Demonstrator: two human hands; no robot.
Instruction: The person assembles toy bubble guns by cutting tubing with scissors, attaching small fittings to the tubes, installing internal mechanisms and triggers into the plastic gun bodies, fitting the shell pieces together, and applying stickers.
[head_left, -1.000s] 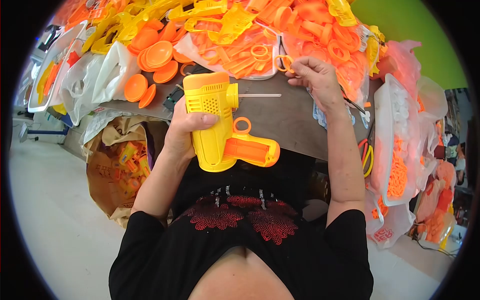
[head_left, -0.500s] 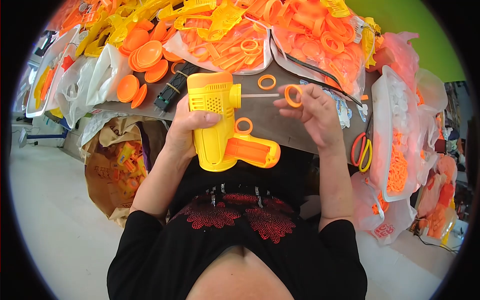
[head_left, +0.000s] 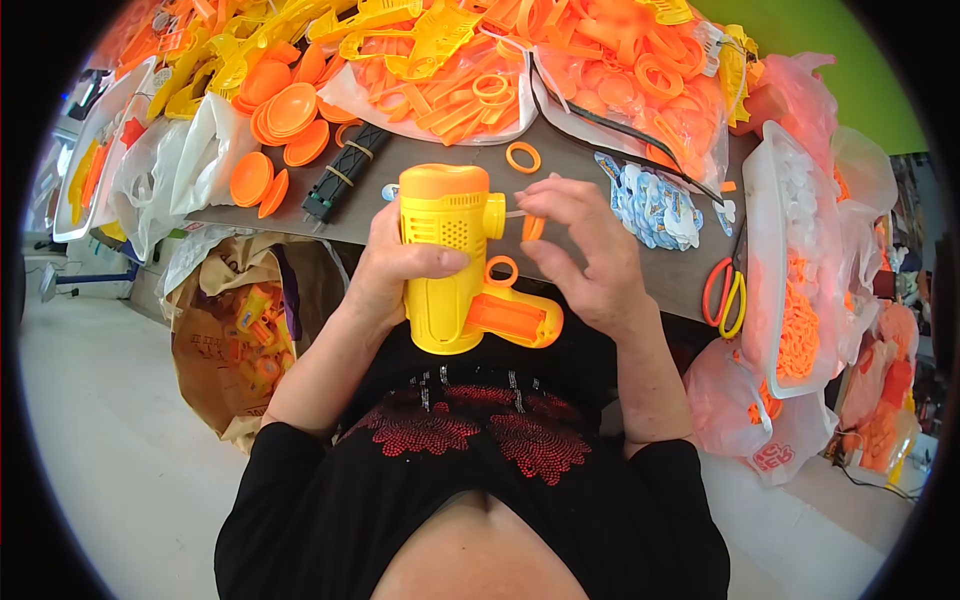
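Note:
A yellow toy body with an orange top (head_left: 440, 270) is gripped upright by my left hand (head_left: 405, 262), the thumb lying across its front. From its right side juts a yellow collar (head_left: 495, 216) with a thin pale rod, mostly hidden by my fingers. A hinged-looking orange-lined part (head_left: 515, 318) and a small orange loop (head_left: 501, 269) stick out lower right. My right hand (head_left: 585, 245) is beside the collar, its fingers closed round an orange ring (head_left: 533, 228) at the rod. Another orange ring (head_left: 523, 157) lies on the table behind.
Bags of orange parts (head_left: 450, 95) line the back. A black strip with bands (head_left: 345, 172), stickers (head_left: 655, 208) and scissors (head_left: 733, 298) lie on the table (head_left: 430, 150). To the right is a white bin (head_left: 765, 260); lower left, a paper bag (head_left: 210, 350).
My right hand has brought the orange ring leftward from the back of the table to the rod by the collar. The toy body has shifted slightly right and down in my left hand.

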